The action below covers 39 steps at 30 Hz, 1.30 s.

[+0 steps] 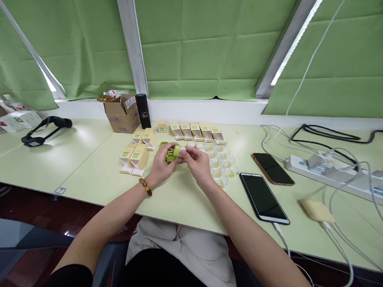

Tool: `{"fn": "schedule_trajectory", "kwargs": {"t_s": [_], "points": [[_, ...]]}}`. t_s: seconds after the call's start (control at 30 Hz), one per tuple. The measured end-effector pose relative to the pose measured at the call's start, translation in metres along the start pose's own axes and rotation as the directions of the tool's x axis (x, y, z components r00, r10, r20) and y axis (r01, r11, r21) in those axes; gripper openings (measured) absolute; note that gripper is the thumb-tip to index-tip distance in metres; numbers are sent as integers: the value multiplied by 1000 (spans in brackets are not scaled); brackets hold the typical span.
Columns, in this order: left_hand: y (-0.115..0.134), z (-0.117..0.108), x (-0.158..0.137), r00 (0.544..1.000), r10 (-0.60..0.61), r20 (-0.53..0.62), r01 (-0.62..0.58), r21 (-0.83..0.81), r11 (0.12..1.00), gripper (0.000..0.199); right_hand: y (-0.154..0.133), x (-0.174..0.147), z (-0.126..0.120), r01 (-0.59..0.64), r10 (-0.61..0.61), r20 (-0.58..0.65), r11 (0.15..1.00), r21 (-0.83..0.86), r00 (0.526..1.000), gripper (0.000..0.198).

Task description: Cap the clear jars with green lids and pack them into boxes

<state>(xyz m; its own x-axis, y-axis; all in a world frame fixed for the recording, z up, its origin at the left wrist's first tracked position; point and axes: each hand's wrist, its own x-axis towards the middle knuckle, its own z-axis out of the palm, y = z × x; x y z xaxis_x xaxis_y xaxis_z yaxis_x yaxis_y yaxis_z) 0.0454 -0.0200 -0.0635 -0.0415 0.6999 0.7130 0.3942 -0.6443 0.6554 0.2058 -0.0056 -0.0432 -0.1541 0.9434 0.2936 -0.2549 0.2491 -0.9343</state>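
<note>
"On the bench (62, 160), what is the biggest thing to look from?"

"The brown box (123, 117), near the back. I'll say where things are from that."

"Where are the hands?"

"Both the left hand (162, 164) and the right hand (199, 165) are right of the brown box and nearer to us."

"And the card boxes (139, 156)?"

"One bunch is in front of the brown box, a bit to the right. One more row (186, 131) is off to its right. They look thin and easy to squash."

"Those clear cups (221, 161)?"

"Farther right of the brown box, past the hands. They look light and thin, so a hard squeeze might bend them. I'd lift one by the rim."

"And the small green thing (177, 151)?"

"Right of the brown box and nearer us, up in the hands. The left fingers curl around it. The right finger and thumb pinch its pale end (182, 150). I can't tell if that's a lid or a loose bit."

"Is it heavy?"

"I'd guess light. It looks hard and smooth, so it could slip. Best to hold its round side snugly and pinch the pale end softly."
</note>
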Motion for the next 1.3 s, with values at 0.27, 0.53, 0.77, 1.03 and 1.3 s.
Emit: {"fn": "schedule_trajectory", "kwargs": {"t_s": [0.27,0.53,0.77,1.03,1.3], "points": [[-7,2,5,972,-223,77,234,-424,875,66,-5,0,-3,52,-45,76,994,-97,996,59],[-3,0,8,901,-358,246,431,-613,662,42,-6,-7,-10,440,-462,114,700,-562,880,41],[5,2,7,867,-349,356,498,-602,624,46,-1,-9,-12,590,-554,312,441,-676,772,29],[1,4,6,863,-375,338,505,-594,626,54,-1,-6,-14,634,-591,326,441,-635,738,30],[-1,4,6,863,-381,331,505,-558,658,57,-2,-6,-15,658,-597,350,436,-614,722,30]]}}
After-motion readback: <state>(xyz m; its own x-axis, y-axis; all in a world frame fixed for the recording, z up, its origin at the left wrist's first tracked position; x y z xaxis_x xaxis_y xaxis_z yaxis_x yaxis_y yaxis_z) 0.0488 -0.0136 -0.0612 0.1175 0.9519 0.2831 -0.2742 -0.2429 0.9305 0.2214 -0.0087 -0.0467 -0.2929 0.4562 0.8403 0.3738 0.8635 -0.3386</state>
